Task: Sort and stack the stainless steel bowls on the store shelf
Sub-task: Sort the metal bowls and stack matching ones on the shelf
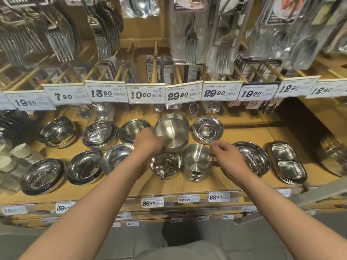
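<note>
Many stainless steel bowls stand in two rows on a wooden store shelf (216,184). My left hand (148,142) grips a stack of deep brushed bowls (171,131), tilted toward me above the middle of the shelf. My right hand (228,156) pinches the rim of the top bowl of a front stack of brushed bowls (196,160). A shiny small bowl (165,165) sits just left of that stack, below the lifted one.
Shallow dishes (207,129) sit at the back right, a wide plate (253,158) and divided trays (287,162) at the right. More bowl stacks (99,134) fill the left. Price tags (145,93) and hanging packed forks (189,34) overhang the shelf.
</note>
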Motion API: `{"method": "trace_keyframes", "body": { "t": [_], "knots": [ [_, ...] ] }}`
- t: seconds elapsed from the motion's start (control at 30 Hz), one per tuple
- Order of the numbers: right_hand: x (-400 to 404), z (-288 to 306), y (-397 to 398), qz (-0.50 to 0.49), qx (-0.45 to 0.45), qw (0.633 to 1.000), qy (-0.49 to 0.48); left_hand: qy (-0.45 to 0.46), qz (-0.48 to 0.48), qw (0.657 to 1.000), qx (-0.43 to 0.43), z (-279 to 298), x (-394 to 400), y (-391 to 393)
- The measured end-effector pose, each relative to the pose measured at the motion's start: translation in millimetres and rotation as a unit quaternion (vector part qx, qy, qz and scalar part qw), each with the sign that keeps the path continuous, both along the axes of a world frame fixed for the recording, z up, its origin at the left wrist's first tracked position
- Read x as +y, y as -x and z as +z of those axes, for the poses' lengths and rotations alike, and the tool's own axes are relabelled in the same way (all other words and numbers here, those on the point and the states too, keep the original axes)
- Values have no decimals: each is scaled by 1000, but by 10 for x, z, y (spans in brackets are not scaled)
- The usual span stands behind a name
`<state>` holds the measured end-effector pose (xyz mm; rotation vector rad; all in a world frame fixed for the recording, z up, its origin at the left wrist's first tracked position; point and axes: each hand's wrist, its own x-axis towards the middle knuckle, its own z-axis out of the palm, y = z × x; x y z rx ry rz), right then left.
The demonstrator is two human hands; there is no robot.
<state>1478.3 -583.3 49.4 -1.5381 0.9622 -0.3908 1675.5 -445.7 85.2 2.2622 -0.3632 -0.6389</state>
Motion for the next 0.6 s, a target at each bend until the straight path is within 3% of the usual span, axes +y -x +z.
{"method": "trace_keyframes", "body": {
  "t": [0.1, 0.2, 0.43, 0.6],
  "knots": [
    [-35, 81, -99, 15, -49, 994, -97, 66, -35, 993, 94, 19, -148, 273],
    [-88, 76, -108, 15, -33, 995, -96, 76, -62, 991, 94, -92, -280, 441],
    [-208, -33, -31, 60, 155, 983, 77, 15, -66, 996, 66, -298, -333, 511],
    [-216, -62, -35, 74, 160, 978, 110, 5, -60, 996, 62, -380, -353, 458]
  ]
}}
